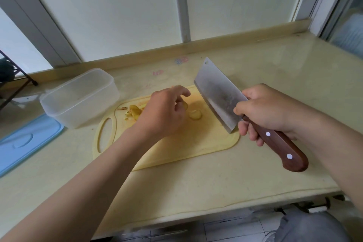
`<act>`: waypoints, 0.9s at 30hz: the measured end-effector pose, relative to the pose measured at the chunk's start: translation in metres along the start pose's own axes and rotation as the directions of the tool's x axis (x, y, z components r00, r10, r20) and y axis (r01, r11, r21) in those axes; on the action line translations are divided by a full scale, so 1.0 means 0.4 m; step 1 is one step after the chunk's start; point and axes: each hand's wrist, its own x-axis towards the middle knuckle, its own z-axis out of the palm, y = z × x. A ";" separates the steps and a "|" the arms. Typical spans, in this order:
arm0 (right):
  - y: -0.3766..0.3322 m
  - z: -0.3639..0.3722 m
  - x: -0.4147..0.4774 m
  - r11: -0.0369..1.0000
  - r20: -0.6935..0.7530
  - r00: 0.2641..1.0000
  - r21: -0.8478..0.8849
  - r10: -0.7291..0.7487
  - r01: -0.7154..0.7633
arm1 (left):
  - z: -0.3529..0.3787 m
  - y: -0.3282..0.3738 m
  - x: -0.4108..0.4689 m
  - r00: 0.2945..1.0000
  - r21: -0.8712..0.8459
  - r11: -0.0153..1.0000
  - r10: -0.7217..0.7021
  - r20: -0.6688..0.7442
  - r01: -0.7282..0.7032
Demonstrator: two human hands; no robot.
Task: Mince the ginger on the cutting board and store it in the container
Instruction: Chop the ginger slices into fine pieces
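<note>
The right grip (263, 110) is wrapped tight round the brown handle of the knife (220, 94). The shiny blade sticks up and away from this grip. It is tipped in the air over the right end of the cutting board (176, 149).

The left grip (167, 112) hangs over the middle of the board with its fingers bent. Some ginger slices (195, 115) lie flat on the board, just under and beside its fingertips (187, 93). I cannot tell if this grip is holding a slice or only touching one.

More ginger bits (134, 112) sit in a small heap on the board, on the side of the left grip away from the knife. Past that heap, the clear container (78, 96) stands on the tabletop (216, 182), close to the board's handle hole. It is open at the top. A blue lid (25, 141) lies flat on the tabletop beside the container, well apart from both grips.
</note>
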 end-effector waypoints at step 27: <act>0.015 0.013 -0.033 0.977 -0.083 0.996 -0.209 0.018 -0.035 | 0.020 -0.038 -0.014 0.881 0.080 0.883 0.446 0.158 -0.462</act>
